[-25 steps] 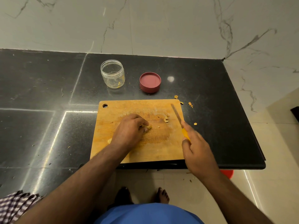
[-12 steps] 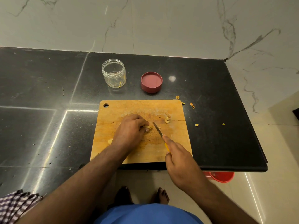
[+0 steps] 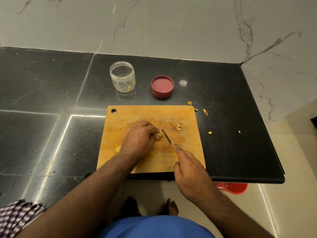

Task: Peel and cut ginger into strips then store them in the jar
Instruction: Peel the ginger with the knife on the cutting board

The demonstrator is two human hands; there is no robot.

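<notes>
On the wooden cutting board [image 3: 185, 152] my left hand [image 3: 139, 140] curls over a small piece of ginger [image 3: 159, 134], pinning it with the fingertips. My right hand [image 3: 190, 170] grips a yellow-handled knife [image 3: 167, 137], forefinger along the blade's back, with the blade tip right beside the ginger. A second bit of ginger [image 3: 118, 149] peeks out by my left wrist. The clear open jar [image 3: 122, 76] stands behind the board with a few strips at its bottom. Its red lid [image 3: 162, 86] lies upside down to the jar's right.
Ginger scraps [image 3: 178, 127] lie on the board's right part, and peel bits [image 3: 205, 111] are scattered on the black counter [image 3: 51, 100] to the right. The counter's right edge is near the board. A red bucket [image 3: 235, 188] stands on the floor; a checked cloth [image 3: 15, 217] lies at lower left.
My right hand swung the knife from the board's right edge leftward to the ginger. Over the last half second it has stayed there. My left hand has kept its hold.
</notes>
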